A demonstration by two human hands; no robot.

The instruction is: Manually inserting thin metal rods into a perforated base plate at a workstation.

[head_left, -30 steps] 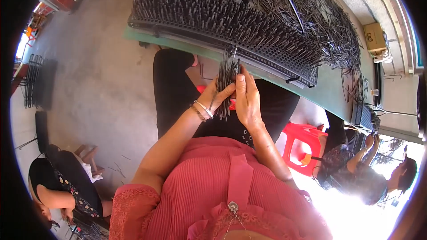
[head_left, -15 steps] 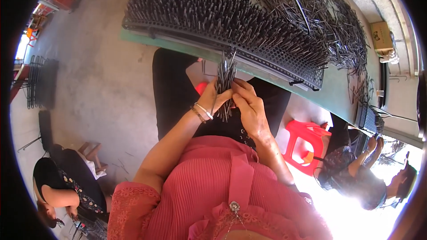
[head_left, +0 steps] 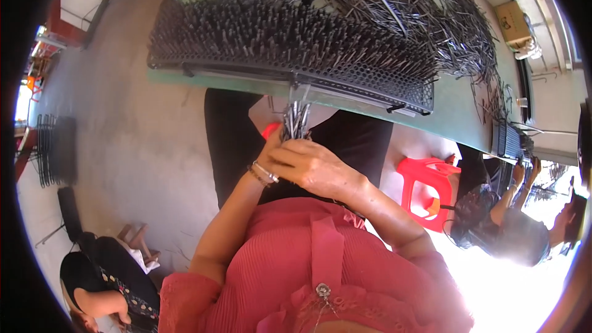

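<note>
Upright between my hands, just in front of the table edge, is a bundle of thin dark rods [head_left: 297, 117]. My left hand [head_left: 270, 151] is closed around it from the left side. Across the front lies my right hand [head_left: 317, 166], its fingers curled over the bundle's lower part and my left fingers; its fingertips are partly hidden. The lower rod ends are covered by the hands. Beyond the bundle, a long black perforated rack [head_left: 376, 80] stands along the table edge, with many similar rods upright in its holes. Holes at its right end show bare.
Loose rods [head_left: 456, 31] are heaped behind the rack on the green table [head_left: 472, 114]. A red plastic stool [head_left: 404, 188] stands to the right. One person [head_left: 512, 222] works at the far right, another [head_left: 108, 283] sits at lower left. A cardboard box [head_left: 513, 21] is at the upper right.
My right hand has moved from the bundle's right side to lie across its front, over my left hand. The lower rod ends, visible before, are now covered. The whole view has shifted slightly.
</note>
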